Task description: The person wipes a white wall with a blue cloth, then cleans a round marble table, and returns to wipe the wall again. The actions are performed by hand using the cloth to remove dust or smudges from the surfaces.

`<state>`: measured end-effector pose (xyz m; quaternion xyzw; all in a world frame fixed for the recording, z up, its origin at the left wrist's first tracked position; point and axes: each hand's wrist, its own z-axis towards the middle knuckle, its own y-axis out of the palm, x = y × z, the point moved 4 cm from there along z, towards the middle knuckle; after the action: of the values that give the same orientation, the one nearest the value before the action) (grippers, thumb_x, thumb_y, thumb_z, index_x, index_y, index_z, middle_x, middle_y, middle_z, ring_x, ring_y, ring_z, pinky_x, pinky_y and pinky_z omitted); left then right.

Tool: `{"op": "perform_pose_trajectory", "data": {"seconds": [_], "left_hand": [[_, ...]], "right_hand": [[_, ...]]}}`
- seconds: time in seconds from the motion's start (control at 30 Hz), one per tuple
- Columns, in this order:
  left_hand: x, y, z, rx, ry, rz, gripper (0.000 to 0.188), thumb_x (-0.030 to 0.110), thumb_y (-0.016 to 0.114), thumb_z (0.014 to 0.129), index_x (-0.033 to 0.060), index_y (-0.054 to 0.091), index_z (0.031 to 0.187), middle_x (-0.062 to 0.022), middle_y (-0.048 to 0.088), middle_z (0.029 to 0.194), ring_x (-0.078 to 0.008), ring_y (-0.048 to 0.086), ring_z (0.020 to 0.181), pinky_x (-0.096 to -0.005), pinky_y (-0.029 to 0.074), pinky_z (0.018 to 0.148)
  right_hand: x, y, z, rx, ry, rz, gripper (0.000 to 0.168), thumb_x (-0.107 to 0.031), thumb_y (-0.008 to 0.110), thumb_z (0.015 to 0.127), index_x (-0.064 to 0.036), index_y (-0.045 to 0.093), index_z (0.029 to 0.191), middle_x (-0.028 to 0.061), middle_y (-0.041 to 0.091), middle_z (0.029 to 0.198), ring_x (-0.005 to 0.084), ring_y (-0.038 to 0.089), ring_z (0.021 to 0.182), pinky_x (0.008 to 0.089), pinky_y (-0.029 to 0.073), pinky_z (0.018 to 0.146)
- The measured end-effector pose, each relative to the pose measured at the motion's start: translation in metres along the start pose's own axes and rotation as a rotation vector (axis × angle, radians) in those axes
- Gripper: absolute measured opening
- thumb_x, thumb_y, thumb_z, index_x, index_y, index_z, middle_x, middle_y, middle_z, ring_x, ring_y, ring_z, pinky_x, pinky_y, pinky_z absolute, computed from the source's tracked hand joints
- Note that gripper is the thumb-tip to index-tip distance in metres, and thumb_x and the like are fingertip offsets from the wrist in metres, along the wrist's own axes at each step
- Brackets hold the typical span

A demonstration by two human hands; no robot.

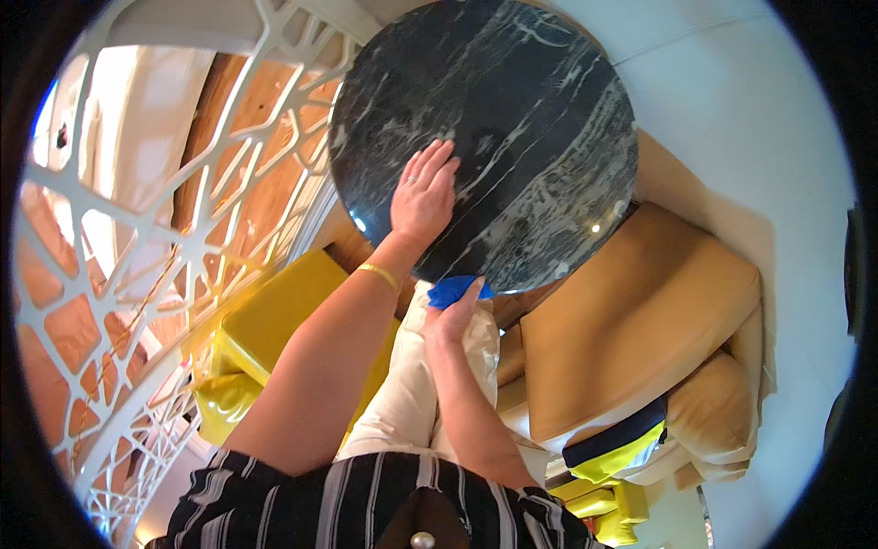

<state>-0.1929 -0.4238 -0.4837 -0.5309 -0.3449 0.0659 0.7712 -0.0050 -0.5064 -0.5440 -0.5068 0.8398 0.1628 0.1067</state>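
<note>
A round black marble tabletop with white and grey veins fills the upper middle of the view. My left hand, with a ring on one finger, lies palm down on its near left part and holds nothing; its fingers are extended. At the near edge of the tabletop, my right hand grips a blue cloth, with the thumb on top of it. Part of the cloth is hidden by the thumb and hand.
A white openwork lattice screen stands at the left, beside a yellow upholstered seat. On the right is a tan sofa with a cushion and a dark and yellow textile. A pale wall rises at the upper right.
</note>
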Motion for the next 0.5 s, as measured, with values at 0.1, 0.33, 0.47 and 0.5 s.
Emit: {"op": "perform_pose_trajectory", "data": {"seconds": [0.1, 0.33, 0.47, 0.5], "left_hand": [[-0.003, -0.004, -0.001, -0.032, 0.018, -0.061, 0.029, 0.007, 0.057, 0.086, 0.0051, 0.063, 0.114, -0.0096, 0.053, 0.137, -0.0263, 0.045, 0.132, -0.0416, 0.034, 0.112], [-0.023, -0.052, -0.061, 0.053, -0.383, -0.565, 0.027, 0.002, 0.061, 0.088, 0.0042, 0.063, 0.114, -0.0123, 0.062, 0.123, -0.0275, 0.060, 0.113, -0.0355, 0.047, 0.096], [-0.038, -0.073, -0.129, 0.366, -0.907, -0.822, 0.025, 0.006, 0.059, 0.095, 0.0031, 0.062, 0.119, -0.0053, 0.064, 0.110, -0.0115, 0.059, 0.099, -0.0248, 0.047, 0.088], [-0.040, -0.069, -0.140, 0.450, -1.008, -0.959, 0.031, 0.006, 0.058, 0.095, 0.0023, 0.057, 0.125, -0.0055, 0.063, 0.111, -0.0119, 0.059, 0.100, -0.0248, 0.047, 0.089]], "right_hand": [[-0.011, 0.006, -0.010, -0.219, 0.107, 0.003, 0.049, -0.050, 0.053, 0.096, -0.011, 0.055, 0.125, 0.0068, 0.064, 0.119, 0.0226, 0.061, 0.102, 0.0373, 0.048, 0.093], [-0.072, 0.042, -0.066, -0.418, 0.090, -0.671, 0.058, -0.043, 0.061, 0.092, 0.002, 0.050, 0.128, 0.0104, 0.059, 0.116, 0.0233, 0.059, 0.102, 0.0374, 0.049, 0.088], [-0.094, 0.112, -0.084, -0.836, -0.573, -1.180, 0.069, -0.041, 0.053, 0.097, 0.004, 0.033, 0.146, 0.0199, 0.042, 0.145, 0.0330, 0.045, 0.129, 0.0397, 0.037, 0.107], [-0.091, 0.129, -0.084, -1.042, -0.748, -1.292, 0.067, -0.039, 0.052, 0.098, 0.004, 0.033, 0.146, 0.0209, 0.040, 0.147, 0.0344, 0.043, 0.132, 0.0399, 0.034, 0.109]]}}
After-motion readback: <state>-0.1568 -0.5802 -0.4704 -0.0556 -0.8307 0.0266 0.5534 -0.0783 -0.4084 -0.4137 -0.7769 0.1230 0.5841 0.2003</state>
